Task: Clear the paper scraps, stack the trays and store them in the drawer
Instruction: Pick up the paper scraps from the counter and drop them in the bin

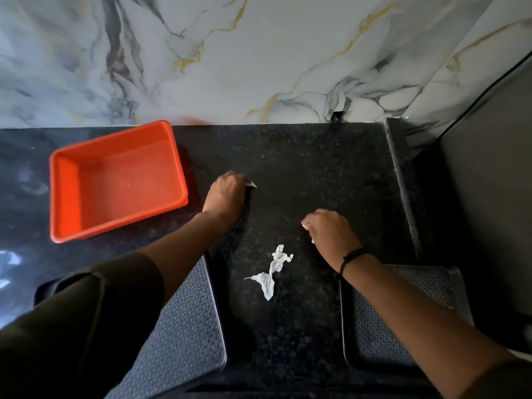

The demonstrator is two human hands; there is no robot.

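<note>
- Paper scrap (272,272), white & crumpled, lies loose on dark speckled counter (316,168), between two black textured trays (184,335) at near edge.
- Left hand (227,194) curled shut on a small scrap bit (252,184), white tip poking out by fingers.
- Right hand (331,228) knuckles up, curled; looks to pinch smth white, can't tell for sure.
- Orange tray (66,197) empty, far left near marble wall (230,53).

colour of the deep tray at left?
Orange-red tray, plain, no pattern; shows in the head view.

Black counter (316,168): orange tray (115,182), paper scrap (272,272).
</note>
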